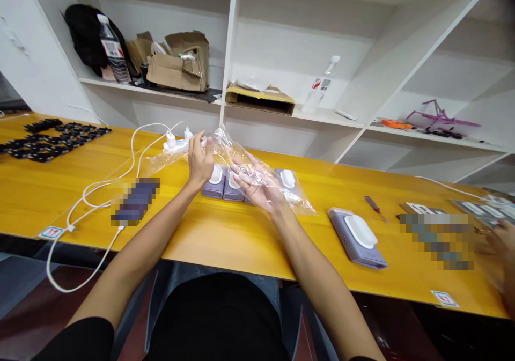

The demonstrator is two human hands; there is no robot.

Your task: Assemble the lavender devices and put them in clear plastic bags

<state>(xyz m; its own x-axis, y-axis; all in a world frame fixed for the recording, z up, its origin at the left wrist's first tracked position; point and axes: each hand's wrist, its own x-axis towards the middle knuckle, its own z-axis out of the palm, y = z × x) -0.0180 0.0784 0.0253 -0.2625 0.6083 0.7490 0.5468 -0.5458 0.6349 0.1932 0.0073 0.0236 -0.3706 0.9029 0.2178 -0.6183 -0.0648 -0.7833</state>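
A clear plastic bag (226,145) is spread out above the table. My left hand (200,161) is raised against it, fingers extended and thumb apart. Film covers my right hand (259,188), whose palm faces up with fingers spread; whether it is inside the bag or beneath it, I cannot tell. Below and behind the hands stand several purple boxy devices (213,189) with white oval pads on top, partly hidden by the film and my right hand. Another purple device (357,244) with a white pad lies apart to the right.
A phone (135,203) is plugged into a looping white cable (86,192) at left. Behind it are a power strip (175,145) and black parts (52,138). A screwdriver (375,208) lies right, near another person's hand (502,240). Shelves (273,44) rise behind the table.
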